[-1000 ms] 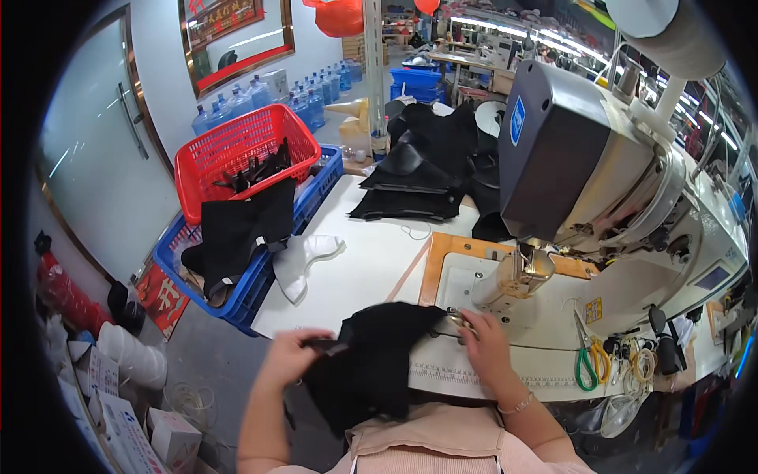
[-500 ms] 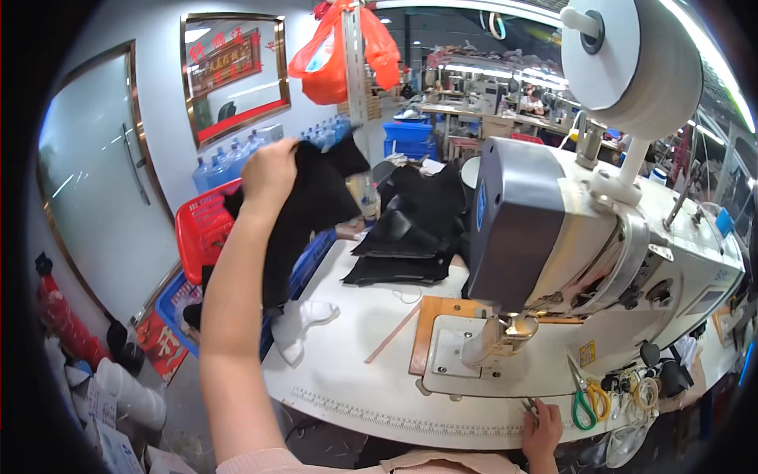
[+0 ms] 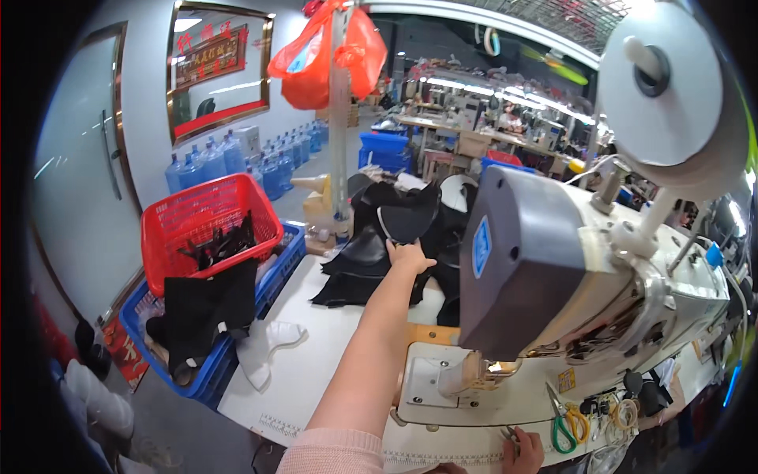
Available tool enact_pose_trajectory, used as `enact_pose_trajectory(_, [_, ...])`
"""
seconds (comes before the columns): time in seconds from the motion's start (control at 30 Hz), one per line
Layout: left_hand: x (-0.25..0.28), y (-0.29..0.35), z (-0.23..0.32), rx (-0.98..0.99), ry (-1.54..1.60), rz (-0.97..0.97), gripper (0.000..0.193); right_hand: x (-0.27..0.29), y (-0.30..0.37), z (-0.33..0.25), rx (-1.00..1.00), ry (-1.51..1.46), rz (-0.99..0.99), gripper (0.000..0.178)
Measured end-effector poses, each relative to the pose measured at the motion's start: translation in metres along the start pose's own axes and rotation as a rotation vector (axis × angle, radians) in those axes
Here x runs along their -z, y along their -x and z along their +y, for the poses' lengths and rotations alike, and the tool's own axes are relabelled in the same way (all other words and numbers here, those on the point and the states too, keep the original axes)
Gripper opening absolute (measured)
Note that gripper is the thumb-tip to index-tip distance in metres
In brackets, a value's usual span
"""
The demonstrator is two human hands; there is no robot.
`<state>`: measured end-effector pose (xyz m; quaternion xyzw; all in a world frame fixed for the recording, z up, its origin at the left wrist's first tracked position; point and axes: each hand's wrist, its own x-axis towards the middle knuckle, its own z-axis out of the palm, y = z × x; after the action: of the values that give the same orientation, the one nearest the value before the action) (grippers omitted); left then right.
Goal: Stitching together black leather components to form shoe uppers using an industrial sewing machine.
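Observation:
My left hand (image 3: pixel 410 258) reaches across the table to a pile of black fabric pieces (image 3: pixel 359 268). Its thumb points out to the right, apart from the fingers, whose tips are partly hidden at the lower edge of a curved black piece (image 3: pixel 410 220) with a white edge line. My right hand (image 3: pixel 524 453) rests at the table's front edge, closed around a small metal tool (image 3: pixel 508 432) with two prongs. Another black fabric piece (image 3: pixel 207 312) drapes over the blue crate (image 3: pixel 276 286) to the left of the table.
The sewing machine (image 3: pixel 525 261) stands right of the pile, a big thread cone (image 3: pixel 671 87) above it. Green-handled scissors (image 3: pixel 562 430) lie near my right hand. A white piece (image 3: pixel 264 351) lies at the table's left edge. A red basket (image 3: pixel 162 237) sits on the crate.
My left hand has let go of the black fabric it held up, which now drapes over the crate. The hand has moved right to the pile. My right hand still holds the metal tool.

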<state>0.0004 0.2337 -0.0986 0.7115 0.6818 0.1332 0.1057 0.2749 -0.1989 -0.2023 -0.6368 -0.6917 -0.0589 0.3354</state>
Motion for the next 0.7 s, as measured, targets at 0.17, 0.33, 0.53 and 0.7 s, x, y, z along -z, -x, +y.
enact_pose_trajectory(0.17, [0.017, 0.001, -0.039, -0.534, 0.322, 0.744, 0.087, 0.000, 0.002, 0.009, 0.643, 0.753, -0.076, 0.027])
enact_pose_trajectory(0.33, [0.030, -0.007, -0.052, 0.111, 0.018, 0.216, 0.082, -0.010, 0.015, 0.004, -0.047, 0.054, -0.162, 0.029])
enact_pose_trajectory(0.53, [0.013, -0.036, -0.054, 0.024, 0.255, 0.851, 0.103, -0.003, 0.008, 0.005, 0.310, 0.681, -0.096, 0.028])
enact_pose_trajectory(0.7, [0.062, -0.080, -0.067, -0.284, 0.278, 0.850, 0.026, -0.007, 0.013, 0.008, -0.195, 0.042, -0.247, 0.030])
